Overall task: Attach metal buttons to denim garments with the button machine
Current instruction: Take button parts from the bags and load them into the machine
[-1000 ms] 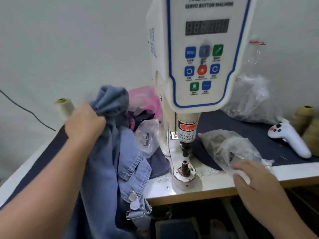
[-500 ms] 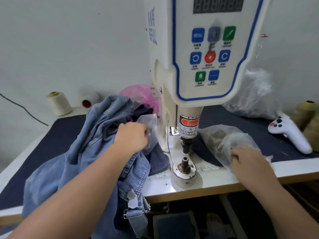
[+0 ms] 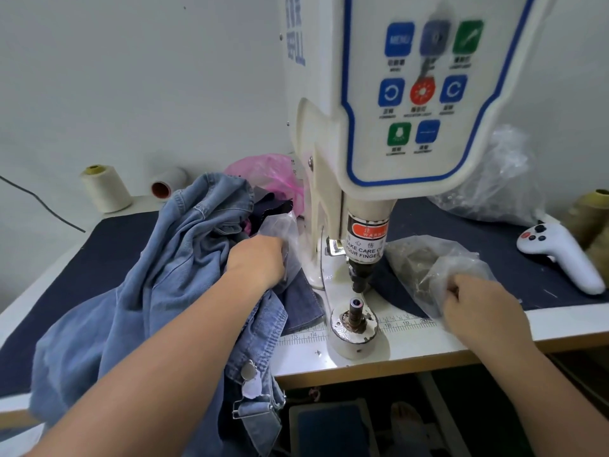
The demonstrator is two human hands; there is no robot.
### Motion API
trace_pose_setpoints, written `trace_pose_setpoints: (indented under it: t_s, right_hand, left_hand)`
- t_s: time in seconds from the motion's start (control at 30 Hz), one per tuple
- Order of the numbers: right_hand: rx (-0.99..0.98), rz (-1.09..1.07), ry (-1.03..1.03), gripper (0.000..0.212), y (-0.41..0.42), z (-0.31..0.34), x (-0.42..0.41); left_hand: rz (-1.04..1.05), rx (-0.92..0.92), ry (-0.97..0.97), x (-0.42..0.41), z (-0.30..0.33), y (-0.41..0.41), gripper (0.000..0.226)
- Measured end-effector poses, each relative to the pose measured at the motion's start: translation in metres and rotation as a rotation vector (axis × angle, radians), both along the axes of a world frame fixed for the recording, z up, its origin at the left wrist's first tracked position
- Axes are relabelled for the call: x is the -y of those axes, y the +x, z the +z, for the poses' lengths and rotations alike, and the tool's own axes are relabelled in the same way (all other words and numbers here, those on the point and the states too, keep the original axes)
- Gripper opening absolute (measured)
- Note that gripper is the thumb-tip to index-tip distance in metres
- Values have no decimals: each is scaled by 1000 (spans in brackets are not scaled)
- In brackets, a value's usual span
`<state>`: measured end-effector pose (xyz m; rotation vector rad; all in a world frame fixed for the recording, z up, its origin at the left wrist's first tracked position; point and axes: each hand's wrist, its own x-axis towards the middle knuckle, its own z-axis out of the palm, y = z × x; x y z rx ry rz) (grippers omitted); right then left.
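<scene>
White table (image 3: 428,344) with a dark mat carries the button machine (image 3: 379,133), warning sticker readable as "TAKE CARE OF YOUR FINGER", "MENU" on one key. Denim garment (image 3: 138,291) is heaped at the left, spilling over the near edge. Compared with half a second ago, left hand (image 3: 255,262) is pushed further into a clear bag there, fingers hidden. Right hand (image 3: 478,308) is curled, pinching the button bag (image 3: 428,268).

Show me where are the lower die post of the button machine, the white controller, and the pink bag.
lower die post (image 3: 356,306): head view, on its round top end.
white controller (image 3: 560,250): head view, on its handle.
pink bag (image 3: 268,176): head view, on its crumpled upper side.
</scene>
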<state>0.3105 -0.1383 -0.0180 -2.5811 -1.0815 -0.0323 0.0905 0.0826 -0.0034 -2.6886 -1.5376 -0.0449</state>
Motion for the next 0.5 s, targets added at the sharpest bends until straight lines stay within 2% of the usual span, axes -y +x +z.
trace_pose_setpoints:
  t_s: [0.13, 0.23, 0.37, 0.5]
  right_hand:
    - [-1, 5, 57, 23, -1, -6, 2]
    - [-27, 23, 179, 19, -1, -10, 6]
    - [-47, 111, 375, 16, -3, -15, 15]
    - [31, 235, 515, 18, -12, -22, 21]
  left_hand:
    - [-11, 2, 35, 0, -2, -1, 22]
    - [2, 5, 44, 0, -3, 0, 26]
    - [19, -30, 43, -1, -4, 2, 30]
    - [7, -6, 82, 0, -6, 1, 30]
